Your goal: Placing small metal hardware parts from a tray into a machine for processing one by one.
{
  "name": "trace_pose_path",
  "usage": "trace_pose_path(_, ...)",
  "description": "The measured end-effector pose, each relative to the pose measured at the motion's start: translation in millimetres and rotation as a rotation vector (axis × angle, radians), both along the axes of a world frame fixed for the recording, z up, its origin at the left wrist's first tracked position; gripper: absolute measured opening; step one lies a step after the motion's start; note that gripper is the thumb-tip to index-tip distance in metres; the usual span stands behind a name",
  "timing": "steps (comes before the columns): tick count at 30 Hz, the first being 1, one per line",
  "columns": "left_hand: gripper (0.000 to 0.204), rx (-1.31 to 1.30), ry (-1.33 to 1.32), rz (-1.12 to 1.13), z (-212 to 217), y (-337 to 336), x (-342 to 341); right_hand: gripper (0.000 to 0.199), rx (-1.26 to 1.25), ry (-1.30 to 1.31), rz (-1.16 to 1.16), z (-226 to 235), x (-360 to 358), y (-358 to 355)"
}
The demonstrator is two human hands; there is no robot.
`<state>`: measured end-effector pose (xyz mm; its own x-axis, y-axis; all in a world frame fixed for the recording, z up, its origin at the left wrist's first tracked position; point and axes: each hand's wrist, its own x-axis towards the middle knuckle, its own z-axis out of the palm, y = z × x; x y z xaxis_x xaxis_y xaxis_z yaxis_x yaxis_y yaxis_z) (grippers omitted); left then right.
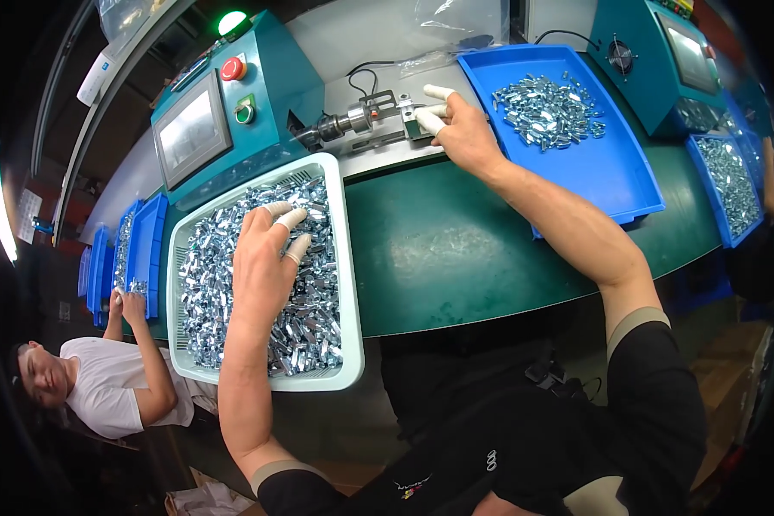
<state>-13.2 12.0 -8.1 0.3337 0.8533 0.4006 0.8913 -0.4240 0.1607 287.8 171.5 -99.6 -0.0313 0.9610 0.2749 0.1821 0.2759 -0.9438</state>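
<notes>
My left hand (264,262), with pale finger cots on several fingers, rests over the small shiny metal parts (224,284) heaped in a pale green plastic basket (350,327). Its fingers are apart and curve onto the heap; I make out no part held in them. At the bench machine, my right hand (464,129) reaches to the metal fixture (411,116), its cot-covered fingers stretched out and apart. Whether its fingertips touch the fixture is hard to tell. Just left of the fixture, a metal spindle (335,126) points toward it.
A blue tray (576,185) with a pile of similar parts lies right of my right hand. The teal control box (267,86) carries a screen and a red button. Another teal machine (654,69) stands far right. Someone in a white shirt (103,383) works at left beside blue trays (150,249).
</notes>
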Motion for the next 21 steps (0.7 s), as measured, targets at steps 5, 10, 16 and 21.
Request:
trace_pose_path(5,0.033,-0.028,0.082,0.005,-7,8,1,0.074,0.026,-0.402,-0.135,34,-5,16)
trace_pose_path(10,0.02,-0.008,0.026,0.002,-15,15,6,0.048,0.049,-0.865,-0.101,64,-28,34)
trace_pose_path(16,0.016,0.001,-0.012,-0.023,-20,22,12,0.024,0.22,-0.924,-0.098,70,-27,37)
trace_pose_path(21,0.014,-0.008,-0.081,-0.006,-20,16,-1,0.028,0.198,-0.939,-0.228,74,15,38)
